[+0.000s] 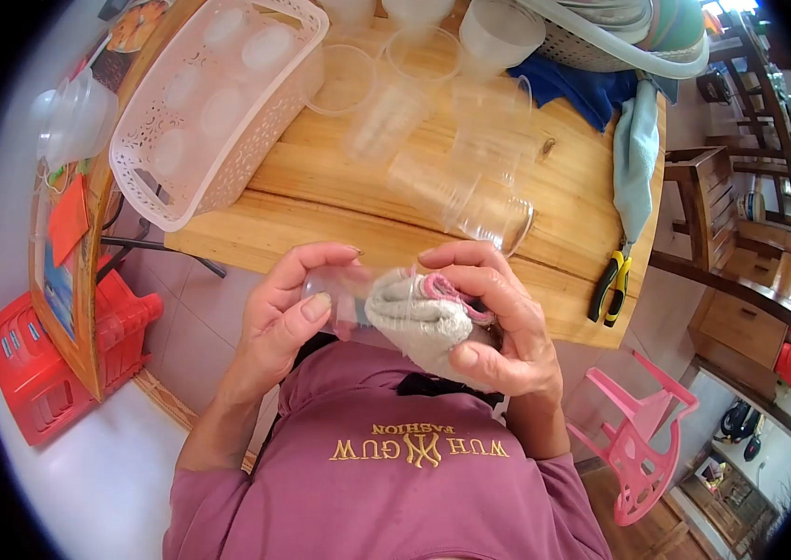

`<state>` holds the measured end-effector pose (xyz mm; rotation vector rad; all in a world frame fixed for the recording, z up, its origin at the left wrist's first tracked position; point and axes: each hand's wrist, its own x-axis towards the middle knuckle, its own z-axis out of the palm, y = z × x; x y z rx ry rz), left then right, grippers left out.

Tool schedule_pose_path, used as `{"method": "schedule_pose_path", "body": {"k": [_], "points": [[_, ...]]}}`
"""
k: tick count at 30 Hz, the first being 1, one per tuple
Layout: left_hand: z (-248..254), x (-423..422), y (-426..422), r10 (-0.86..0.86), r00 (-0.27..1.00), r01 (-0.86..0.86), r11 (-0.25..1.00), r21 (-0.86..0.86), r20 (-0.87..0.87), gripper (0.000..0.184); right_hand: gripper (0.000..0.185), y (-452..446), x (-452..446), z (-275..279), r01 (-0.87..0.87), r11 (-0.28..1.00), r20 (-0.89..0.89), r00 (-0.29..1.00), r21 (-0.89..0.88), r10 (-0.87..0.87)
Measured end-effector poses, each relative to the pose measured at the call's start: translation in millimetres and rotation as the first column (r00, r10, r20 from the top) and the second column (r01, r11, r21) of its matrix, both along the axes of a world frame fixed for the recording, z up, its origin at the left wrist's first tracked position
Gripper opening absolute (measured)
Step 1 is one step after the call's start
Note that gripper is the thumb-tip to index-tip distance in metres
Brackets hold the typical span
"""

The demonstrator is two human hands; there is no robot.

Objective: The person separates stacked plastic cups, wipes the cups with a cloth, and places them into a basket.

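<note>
A clear plastic cup (344, 291) is held sideways before the wooden table (568, 238) by the half-curled left hand (285, 322). A folded pale cloth (414, 317) is gripped by the curled right hand (514, 327) at the cup's end; whether it is tucked inside cannot be made out. Further cups (475, 203) are laid beyond.

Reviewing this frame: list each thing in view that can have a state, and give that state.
Left hand: closed around one end of the held cup
Right hand: gripping the pale cloth
Held cup: clear, tilted sideways
Pale cloth: folded, bunched
Pliers: handles spread apart
Pink basket: uncovered, containers inside
Light blue cloth: rumpled, lying near the table's edge
</note>
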<state>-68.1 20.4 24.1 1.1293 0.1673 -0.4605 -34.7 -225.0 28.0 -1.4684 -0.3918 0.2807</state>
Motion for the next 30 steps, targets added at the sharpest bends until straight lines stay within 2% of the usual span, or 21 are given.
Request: {"method": "schedule_pose_path", "body": {"k": [2, 6, 7, 8, 9, 10, 12, 16, 18, 22, 25, 27, 30], "points": [[2, 1, -6, -0.003, 1.000, 0.003, 1.000, 0.007, -0.001, 0.048, 0.038, -6, 4, -6, -0.059, 0.979, 0.147, 0.985, -0.195, 0.089], [-2, 0, -9, -0.025, 1.000, 0.025, 0.999, 0.027, 0.013, 0.043, 0.038, -4, 2, -15, -0.070, 0.969, 0.113, 0.989, -0.237, 0.099], [-1, 0, -12, -0.026, 1.000, 0.026, 0.999, 0.027, 0.010, 0.043, 0.043, -3, 0, -13, -0.084, 0.962, 0.003, 0.996, -0.259, 0.088], [0, 0, -16, -0.034, 0.994, 0.022, 0.993, 0.118, 0.104, 0.041, 0.047, -1, -1, -11, -0.100, 0.955, -0.105, 0.992, -0.280, 0.073], [0, 1, -18, -0.051, 0.979, 0.009, 0.978, 0.206, 0.197, 0.039, 0.047, 1, -2, -10, -0.099, 0.955, -0.107, 0.992, -0.280, 0.072], [0, 2, -18, -0.051, 0.979, 0.010, 0.978, 0.207, 0.196, 0.039, 0.054, 4, -3, -9, -0.122, 0.939, -0.167, 0.983, -0.320, 0.071], [-2, 5, -17, -0.249, 0.884, 0.037, 0.881, 0.472, 0.395, 0.038, 0.075, 11, -3, -8, -0.185, 0.900, -0.242, 0.966, -0.395, 0.093], [3, 8, -18, -0.279, 0.879, 0.028, 0.840, 0.543, 0.387, 0.039, 0.080, 21, -3, -9, -0.149, 0.900, -0.214, 0.975, -0.410, 0.063], [1, 8, -16, -0.213, 0.921, 0.037, 0.882, 0.470, 0.326, 0.042, 0.082, 22, -3, -9, -0.103, 0.899, -0.189, 0.982, -0.425, 0.023], [-3, 5, -11, -0.242, 0.902, 0.058, 0.889, 0.454, 0.358, 0.045, 0.085, 18, -7, -26, -0.083, 0.939, -0.226, 0.974, -0.333, 0.006], [1, 6, -10, -0.303, 0.911, 0.145, 0.870, 0.472, 0.278, 0.054, 0.081, 15, -7, -28, -0.162, 0.940, -0.290, 0.954, -0.302, 0.072], [2, 5, -11, -0.318, 0.930, 0.192, 0.849, 0.492, 0.184, 0.055, 0.070, 16, -6, -22, -0.224, 0.909, -0.293, 0.949, -0.352, 0.120], [2, 5, -7, -0.334, 0.931, 0.226, 0.841, 0.491, 0.143, 0.055, 0.064, 14, -5, -15, -0.220, 0.875, -0.280, 0.955, -0.432, 0.102]]}}
